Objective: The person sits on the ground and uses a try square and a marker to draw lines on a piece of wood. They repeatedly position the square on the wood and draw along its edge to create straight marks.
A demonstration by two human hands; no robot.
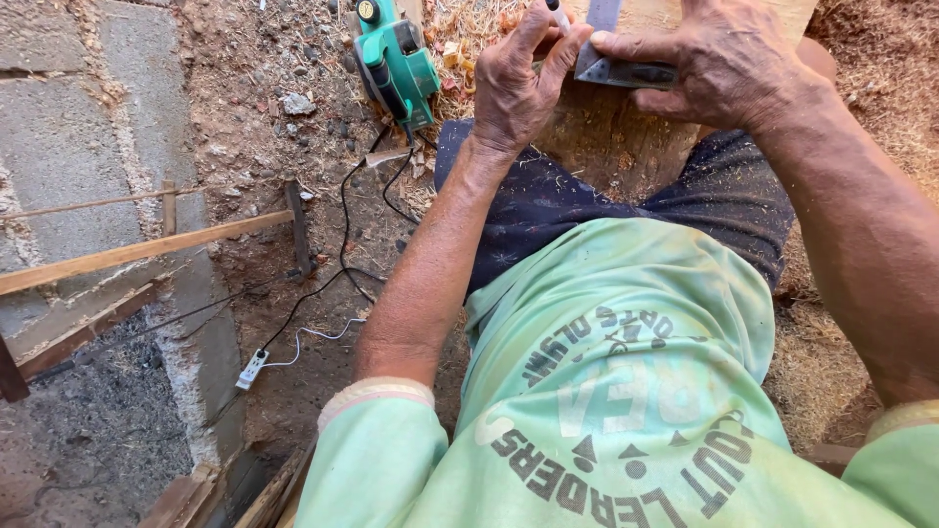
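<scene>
My left hand (pixel 518 83) pinches a small white marker or pencil (pixel 558 15) with its tip near a metal try square (pixel 616 64). My right hand (pixel 719 64) presses that square flat on a wooden board (pixel 606 137) that lies between my legs. I sit astride the board in dark shorts and a light green shirt. Both hands meet at the top edge of the view, where the board's far end is cut off.
A green electric planer (pixel 396 59) lies on the dirt to the left of the board, its black cord (pixel 342 225) running down to a white plug strip (pixel 251 369). Wood shavings cover the ground at right. Wooden slats (pixel 137 252) and a concrete block wall (pixel 59 147) stand at left.
</scene>
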